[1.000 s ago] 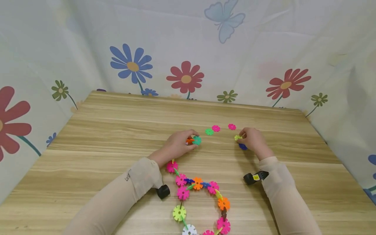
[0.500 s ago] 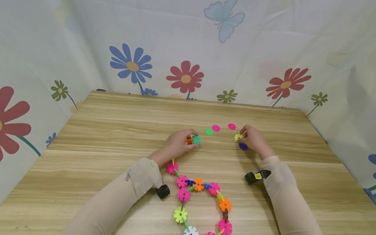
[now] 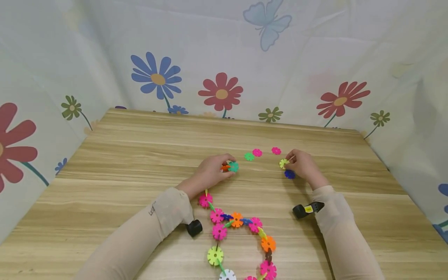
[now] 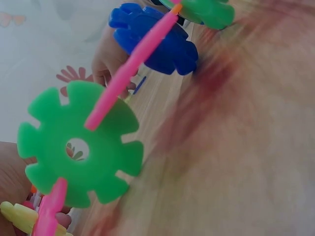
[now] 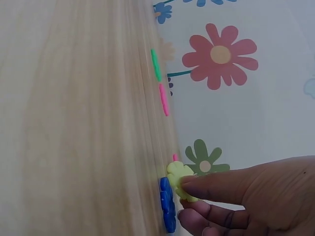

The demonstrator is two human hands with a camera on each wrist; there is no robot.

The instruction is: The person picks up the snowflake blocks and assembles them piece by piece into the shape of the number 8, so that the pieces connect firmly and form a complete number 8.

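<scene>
My left hand grips the end of a chain of notched plastic discs. A teal disc and an orange disc show at its fingertips. In the left wrist view, a green disc, a pink disc seen edge-on and a blue disc are linked close to the camera. Between thumb and fingers my right hand pinches a yellow disc. Right beside that, a dark blue disc lies on the table. The linked chain curves into a loop toward the front, cut off by the frame's bottom edge.
Two loose pink discs and a loose green disc lie on the wooden table beyond the hands. A flower-printed cloth stands behind the table and along its sides.
My right hand has shifted slightly right, and the yellow and dark blue discs show more fully. The front chain has slid a little toward me and to the right. My left hand has barely moved.
</scene>
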